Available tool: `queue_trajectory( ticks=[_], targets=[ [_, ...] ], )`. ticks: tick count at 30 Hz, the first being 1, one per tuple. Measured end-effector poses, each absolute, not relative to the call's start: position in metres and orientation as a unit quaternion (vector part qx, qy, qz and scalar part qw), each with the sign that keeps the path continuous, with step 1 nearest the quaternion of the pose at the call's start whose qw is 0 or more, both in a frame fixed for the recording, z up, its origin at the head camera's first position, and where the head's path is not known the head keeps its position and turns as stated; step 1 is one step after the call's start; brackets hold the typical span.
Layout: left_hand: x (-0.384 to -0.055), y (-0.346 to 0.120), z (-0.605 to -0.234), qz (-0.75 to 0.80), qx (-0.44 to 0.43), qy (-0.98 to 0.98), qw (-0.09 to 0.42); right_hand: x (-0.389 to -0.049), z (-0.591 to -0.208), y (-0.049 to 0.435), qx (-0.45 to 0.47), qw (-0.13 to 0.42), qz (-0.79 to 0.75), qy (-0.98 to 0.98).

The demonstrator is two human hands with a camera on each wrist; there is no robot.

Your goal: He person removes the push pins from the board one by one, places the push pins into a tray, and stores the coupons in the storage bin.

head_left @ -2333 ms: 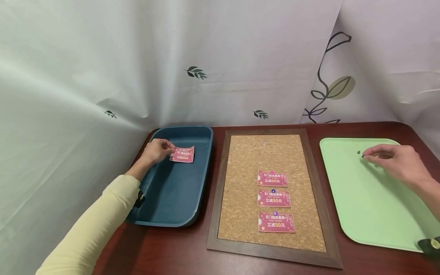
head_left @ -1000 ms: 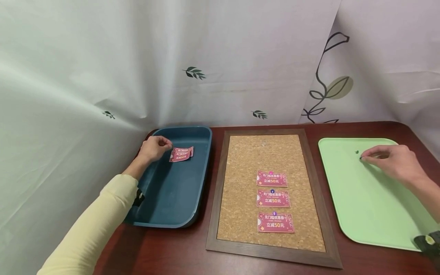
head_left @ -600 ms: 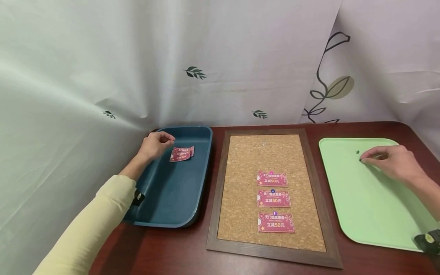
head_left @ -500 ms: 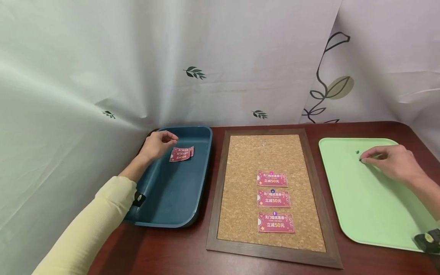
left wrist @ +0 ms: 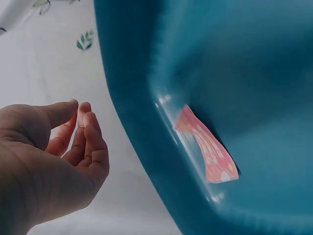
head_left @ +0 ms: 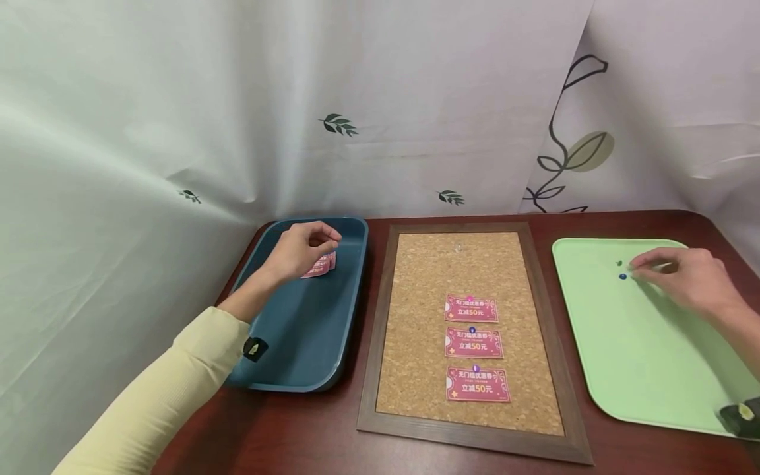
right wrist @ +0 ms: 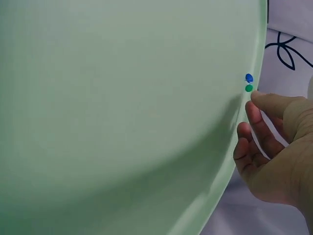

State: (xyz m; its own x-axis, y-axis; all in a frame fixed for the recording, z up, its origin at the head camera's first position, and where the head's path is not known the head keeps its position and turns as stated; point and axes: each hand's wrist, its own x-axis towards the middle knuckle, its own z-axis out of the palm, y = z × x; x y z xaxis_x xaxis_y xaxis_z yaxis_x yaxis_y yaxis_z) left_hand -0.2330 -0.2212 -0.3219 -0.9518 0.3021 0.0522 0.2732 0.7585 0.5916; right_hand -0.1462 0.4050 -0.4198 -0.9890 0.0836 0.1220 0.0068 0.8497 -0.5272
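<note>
My left hand (head_left: 299, 249) hovers over the blue tray (head_left: 291, 359), thumb and fingers loosely bent with nothing between them. Behind it in the head view, partly covered, lie pink paper coupons (head_left: 318, 266); a curled coupon (left wrist: 211, 149) also shows in the left wrist view. My right hand (head_left: 683, 277) is over the far part of the green tray (head_left: 647, 369), its thumb and fingers loosely bent. Right by its fingertips sit a blue pushpin (head_left: 622, 276) and a green pushpin (head_left: 619, 263). In the right wrist view the green pin (right wrist: 249, 88) is nearest the thumb tip.
Between the trays lies a framed cork board (head_left: 415, 316). Three pink coupons (head_left: 474, 344) are pinned in a column on it, with pink, blue and purple pins. A clear pin (head_left: 457, 248) sits near its top. A patterned white curtain (head_left: 392, 99) hangs behind the table.
My left hand has let go of the coupon in the blue tray and moved right and up. The dark pin at my right fingertips is now released, showing as the blue pushpin on the green tray.
</note>
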Motion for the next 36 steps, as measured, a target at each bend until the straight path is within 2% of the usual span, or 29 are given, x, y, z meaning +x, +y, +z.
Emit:
queue_trajectory(
  ticks=[11, 30, 36],
  targets=[
    [-0.223, -0.184, -0.316, 0.343, 0.183, 0.92, 0.053, -0.149, -0.402, 0.381, -0.012, 0.106, 0.297, -0.949],
    [-0.206, -0.121, -0.323, 0.408, 0.221, 0.874, 0.149, -0.153, -0.383, 0.269, 0.089, 0.068, 0.365, -0.924],
    [-0.201, -0.104, -0.33, 0.416, 0.208, 0.869, 0.172, -0.15, -0.386, 0.239, 0.109, 0.032, 0.362, -0.925]
  ],
)
